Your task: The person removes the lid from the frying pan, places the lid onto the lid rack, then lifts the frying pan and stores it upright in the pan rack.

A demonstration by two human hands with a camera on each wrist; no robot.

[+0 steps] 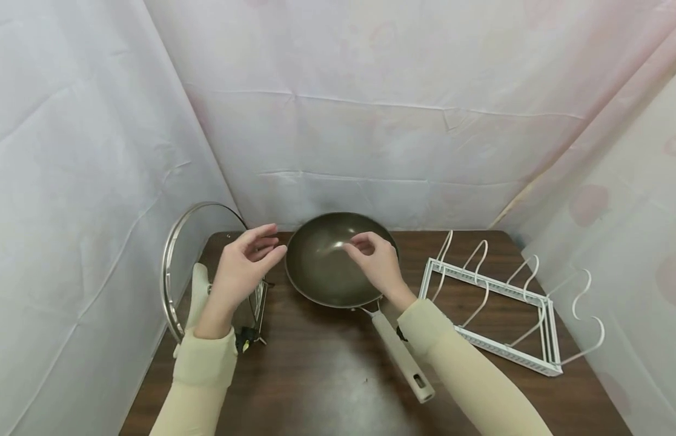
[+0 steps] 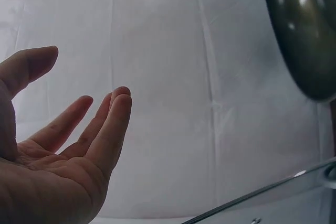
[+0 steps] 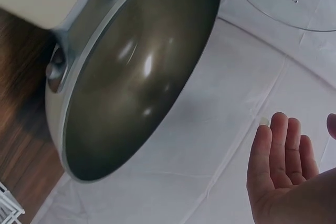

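A: What do I have on the head view?

B: I see my left hand [image 1: 242, 266] and right hand [image 1: 377, 264] hovering mid-frame over the dark counter [image 1: 327, 375], fingers loose and spread, holding nothing. The wok [image 1: 329, 260] sits between them at frame centre; my right hand is above its right rim.

A: And the wrist cameras?

B: My left wrist view shows an empty palm [image 2: 58, 156] at lower left, with the wok [image 2: 307, 30] only as a dark edge at upper right. The right wrist view shows the wok's whole bowl [image 3: 136, 72], which the head view half hides.

A: Anything else?

B: A glass lid [image 1: 198, 266] stands at left, a white rack [image 1: 507, 309] lies at right.
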